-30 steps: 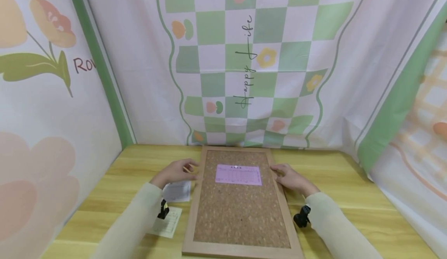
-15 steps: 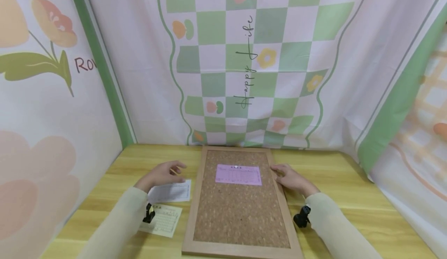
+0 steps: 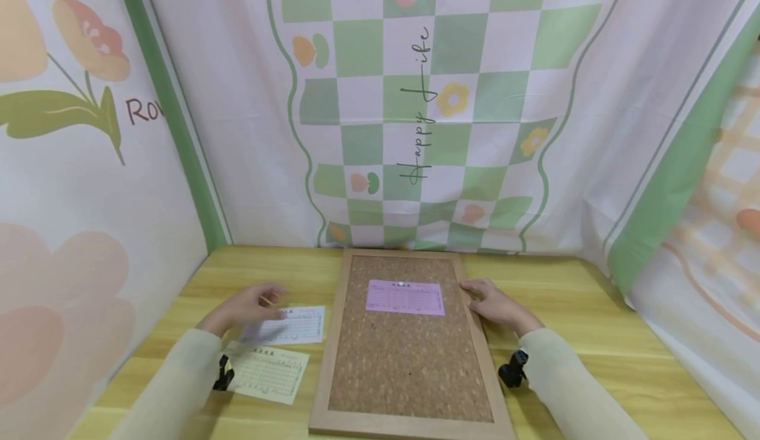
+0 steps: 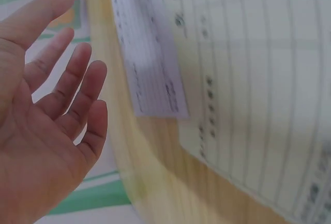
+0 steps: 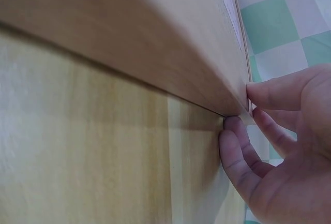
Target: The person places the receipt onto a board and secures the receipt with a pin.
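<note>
A wood-framed corkboard (image 3: 410, 367) lies flat on the table. A purple printed form (image 3: 406, 303) is fixed near its far end by a white pushpin (image 3: 401, 283). My left hand (image 3: 246, 308) hovers over the left end of a white printed form (image 3: 305, 324); in the left wrist view its palm shows bare and its fingers loosely bent. Below the white form lies a pale yellow printed form (image 3: 270, 374). At the board's right side, my right hand (image 3: 495, 305) holds the frame, the thumb on its upper edge and fingers against its lower side (image 5: 289, 167).
The wood-grain table (image 3: 600, 334) extends to both sides of the board. A curtain with green and white checks (image 3: 410, 143) hangs behind it, and a floral cloth (image 3: 71, 196) closes off the left. Dark cameras (image 3: 514, 369) are strapped to both wrists.
My left hand has moved away from the board's left edge, leftward over the white form. More of the white and yellow forms now shows. My right hand and the board stay where they were.
</note>
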Available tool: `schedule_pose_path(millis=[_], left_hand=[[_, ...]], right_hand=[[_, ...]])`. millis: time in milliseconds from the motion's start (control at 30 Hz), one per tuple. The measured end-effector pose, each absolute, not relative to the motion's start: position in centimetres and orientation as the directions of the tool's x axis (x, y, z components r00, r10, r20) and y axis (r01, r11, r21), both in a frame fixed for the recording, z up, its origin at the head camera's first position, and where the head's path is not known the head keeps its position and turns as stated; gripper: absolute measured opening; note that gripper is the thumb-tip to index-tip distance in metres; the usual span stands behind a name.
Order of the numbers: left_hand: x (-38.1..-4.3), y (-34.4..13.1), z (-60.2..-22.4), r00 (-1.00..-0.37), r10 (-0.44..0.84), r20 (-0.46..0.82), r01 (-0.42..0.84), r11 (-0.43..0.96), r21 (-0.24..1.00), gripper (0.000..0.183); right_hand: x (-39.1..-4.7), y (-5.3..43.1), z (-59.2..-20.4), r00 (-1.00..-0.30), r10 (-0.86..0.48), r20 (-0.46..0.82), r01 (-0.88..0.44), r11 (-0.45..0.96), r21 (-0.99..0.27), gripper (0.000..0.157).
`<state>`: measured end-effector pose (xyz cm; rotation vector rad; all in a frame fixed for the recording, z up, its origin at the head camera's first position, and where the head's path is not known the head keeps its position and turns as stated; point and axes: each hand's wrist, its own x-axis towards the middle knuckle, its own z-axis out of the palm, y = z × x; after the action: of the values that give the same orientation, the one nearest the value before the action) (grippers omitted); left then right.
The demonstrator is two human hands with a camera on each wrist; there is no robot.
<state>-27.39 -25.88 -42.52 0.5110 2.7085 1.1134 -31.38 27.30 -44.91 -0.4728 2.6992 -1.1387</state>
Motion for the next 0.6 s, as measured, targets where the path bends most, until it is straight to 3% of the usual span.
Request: schedule_pose_path(millis=[600], left_hand=[[-25.5, -29.4, -42.8, -0.959, 0.278, -0.050, 0.184, 0.749, 0.637, 0.067]], right_hand=[[-31.9, 27.8, -45.6, -0.930, -0.367, -0.034, -0.229, 0.647, -0.728, 0.051]])
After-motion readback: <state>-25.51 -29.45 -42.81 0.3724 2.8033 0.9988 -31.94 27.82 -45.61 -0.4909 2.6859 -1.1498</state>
